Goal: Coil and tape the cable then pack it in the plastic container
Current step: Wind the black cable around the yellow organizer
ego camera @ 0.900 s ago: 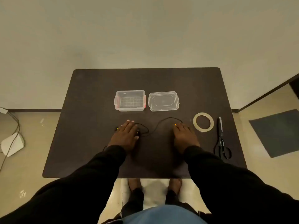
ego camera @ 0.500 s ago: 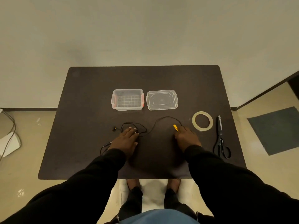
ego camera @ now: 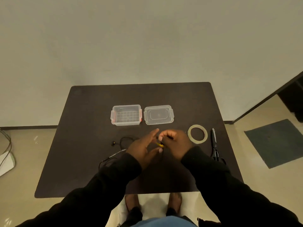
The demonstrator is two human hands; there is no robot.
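A thin black cable (ego camera: 123, 141) lies looped on the dark table (ego camera: 91, 112), trailing left of my hands to a small plug. Its yellow-tipped end (ego camera: 159, 144) is pinched in my right hand (ego camera: 174, 141), lifted just above the table. My left hand (ego camera: 144, 145) is held close beside it with fingers spread, touching the cable near that end. The clear plastic container (ego camera: 126, 115) stands open at the table's middle, its lid (ego camera: 158, 114) lying flat to the right. A roll of clear tape (ego camera: 197, 133) lies right of my hands.
Black-handled scissors (ego camera: 215, 145) lie right of the tape near the table's right edge. The wall runs behind the table. On the floor, a white device with cords sits at far left, and a dark mat (ego camera: 277, 141) at right.
Both hands have lifted off the table and come together at the middle. My right hand has picked up the cable's yellow end. The camera has tilted, shifting the table lower in view.
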